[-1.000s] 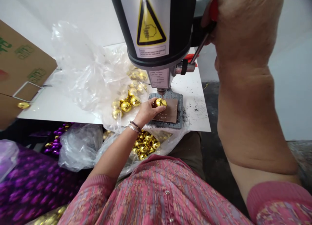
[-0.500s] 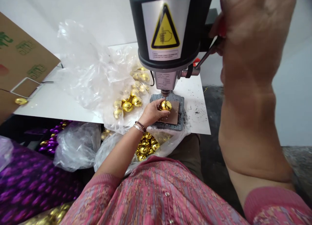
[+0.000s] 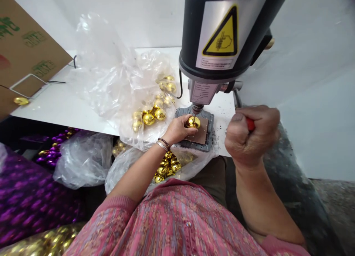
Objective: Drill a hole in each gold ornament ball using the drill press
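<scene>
My left hand (image 3: pixel 179 129) grips a shiny gold ball (image 3: pixel 193 122) between thumb and fingers, on a brown board (image 3: pixel 202 132) that lies on the grey base (image 3: pixel 211 134) of a drill press. The chuck (image 3: pixel 197 108) is right above the ball, and its thin bit meets the ball's top. To the right, my right hand (image 3: pixel 251 134) is closed around the red-tipped lever (image 3: pixel 250 124) of the press. The black motor housing (image 3: pixel 191 38) with a yellow warning sign fills the top.
Clear plastic bags with gold balls (image 3: pixel 149 118) lie on the white table (image 3: pixel 102 125). Another open bag of gold balls (image 3: pixel 163 170) is below the table edge. A cardboard box (image 3: pixel 24 45) stands left, above purple balls (image 3: pixel 33 200). Dark shavings are scattered around the base.
My right hand has come down from high beside the motor housing, bringing the lever down with it. The view has shifted, so the press appears farther right. My left hand still holds the ball.
</scene>
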Demonstrator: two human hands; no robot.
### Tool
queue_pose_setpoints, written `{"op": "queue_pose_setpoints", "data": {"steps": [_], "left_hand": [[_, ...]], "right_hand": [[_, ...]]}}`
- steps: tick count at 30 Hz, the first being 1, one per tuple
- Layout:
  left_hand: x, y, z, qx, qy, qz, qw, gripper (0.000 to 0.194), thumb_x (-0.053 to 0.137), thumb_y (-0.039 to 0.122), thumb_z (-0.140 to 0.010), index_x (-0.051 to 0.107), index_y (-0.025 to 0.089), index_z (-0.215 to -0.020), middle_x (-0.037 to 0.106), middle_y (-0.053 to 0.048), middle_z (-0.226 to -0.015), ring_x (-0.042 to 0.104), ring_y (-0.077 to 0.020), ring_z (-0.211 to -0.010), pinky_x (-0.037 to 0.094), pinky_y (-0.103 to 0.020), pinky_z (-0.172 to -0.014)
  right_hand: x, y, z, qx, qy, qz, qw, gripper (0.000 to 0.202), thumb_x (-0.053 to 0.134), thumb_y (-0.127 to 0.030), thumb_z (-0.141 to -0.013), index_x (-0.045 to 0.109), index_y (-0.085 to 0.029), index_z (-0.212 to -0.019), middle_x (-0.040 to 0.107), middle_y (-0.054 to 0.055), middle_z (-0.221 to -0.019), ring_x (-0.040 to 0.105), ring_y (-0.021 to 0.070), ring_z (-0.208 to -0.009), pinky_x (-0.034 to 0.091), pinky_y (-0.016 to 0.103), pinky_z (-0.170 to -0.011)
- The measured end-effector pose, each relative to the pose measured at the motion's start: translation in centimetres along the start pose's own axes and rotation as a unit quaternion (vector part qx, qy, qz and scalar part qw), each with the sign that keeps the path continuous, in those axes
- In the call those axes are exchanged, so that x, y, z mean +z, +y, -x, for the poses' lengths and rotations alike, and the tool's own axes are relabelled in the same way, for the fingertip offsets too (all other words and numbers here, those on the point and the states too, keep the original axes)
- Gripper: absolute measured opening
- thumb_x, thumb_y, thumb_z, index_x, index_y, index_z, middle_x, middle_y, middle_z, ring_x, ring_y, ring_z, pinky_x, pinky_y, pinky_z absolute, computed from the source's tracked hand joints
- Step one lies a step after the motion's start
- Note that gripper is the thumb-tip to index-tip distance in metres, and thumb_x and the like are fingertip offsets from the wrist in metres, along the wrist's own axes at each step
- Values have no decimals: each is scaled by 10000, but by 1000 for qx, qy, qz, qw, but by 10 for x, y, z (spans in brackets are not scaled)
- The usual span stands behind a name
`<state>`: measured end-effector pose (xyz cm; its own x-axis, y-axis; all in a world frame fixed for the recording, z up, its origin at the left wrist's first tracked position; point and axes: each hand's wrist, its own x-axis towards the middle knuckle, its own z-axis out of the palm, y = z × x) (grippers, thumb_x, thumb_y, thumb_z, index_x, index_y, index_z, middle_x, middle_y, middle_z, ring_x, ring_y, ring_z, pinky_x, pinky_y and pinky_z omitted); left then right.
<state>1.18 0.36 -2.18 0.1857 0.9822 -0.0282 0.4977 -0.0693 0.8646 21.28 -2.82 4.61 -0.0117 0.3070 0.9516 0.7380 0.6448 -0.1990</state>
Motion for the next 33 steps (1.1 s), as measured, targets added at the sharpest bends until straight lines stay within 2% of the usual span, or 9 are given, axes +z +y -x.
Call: {"op": "queue_pose_setpoints", "data": {"steps": [6,10,16,19,23,27,31,33], "left_hand": [[-1,-1,1,23,-24,-9,999,319,854,241,-803,791,169,-1107,803,-30,-1004,699,-204,-918,540,-281,-836],[1,-2,1,21,-20,-2,1000,322,837,221,-810,774,171,-1122,797,-28,-1019,698,-203,-942,530,-274,-833],[1,-2,2,27,-14,-28,999,240,844,224,-814,771,182,-1039,787,-10,-970,690,-190,-896,517,-274,-819],[2,2,1,15,-10,-38,999,286,856,229,-809,778,187,-1081,795,-10,-1002,703,-195,-912,535,-281,-840],[0,11,7,-9,7,-45,999,396,864,229,-803,779,162,-1184,802,-28,-1030,715,-203,-930,543,-290,-857],[-21,11,39,-3,-18,-53,998,406,871,306,-819,786,176,-1194,793,-28,-1001,710,-207,-900,555,-301,-833],[-59,-3,75,0,-84,-82,993,612,990,384,-704,800,212,-1259,803,-65,-1096,710,-222,-904,575,-327,-836],[-77,-9,79,-28,-55,-102,993,595,959,425,-766,799,204,-1295,809,-93,-1141,710,-227,-890,577,-340,-828]], "right_hand": [[14,6,8,-35,43,-37,998,98,504,-196,-1008,580,-223,-1064,599,-6,-881,623,100,-848,520,275,-801],[22,10,15,-45,68,-62,995,118,500,-187,-998,573,-213,-1088,591,-4,-876,647,107,-850,551,292,-813],[29,10,21,-45,86,-86,991,44,500,-222,-1017,541,-206,-1022,572,-21,-833,668,99,-808,554,276,-745],[22,4,6,-4,86,-88,992,160,469,-292,-1059,551,-188,-969,557,-22,-807,636,80,-772,511,245,-690],[11,-5,-34,94,65,-74,991,350,452,-378,-1105,547,-147,-860,514,-20,-765,517,38,-717,428,213,-670],[9,-8,-60,196,41,-76,977,404,515,-456,-1078,485,-149,-818,447,-48,-732,491,20,-677,406,218,-676],[10,-6,-63,220,44,-105,969,411,570,-443,-1045,448,-154,-779,438,-60,-707,470,17,-628,369,237,-649],[11,-4,-62,223,42,-110,968,419,577,-452,-1040,435,-158,-776,423,-64,-706,458,18,-618,360,247,-650]]}}
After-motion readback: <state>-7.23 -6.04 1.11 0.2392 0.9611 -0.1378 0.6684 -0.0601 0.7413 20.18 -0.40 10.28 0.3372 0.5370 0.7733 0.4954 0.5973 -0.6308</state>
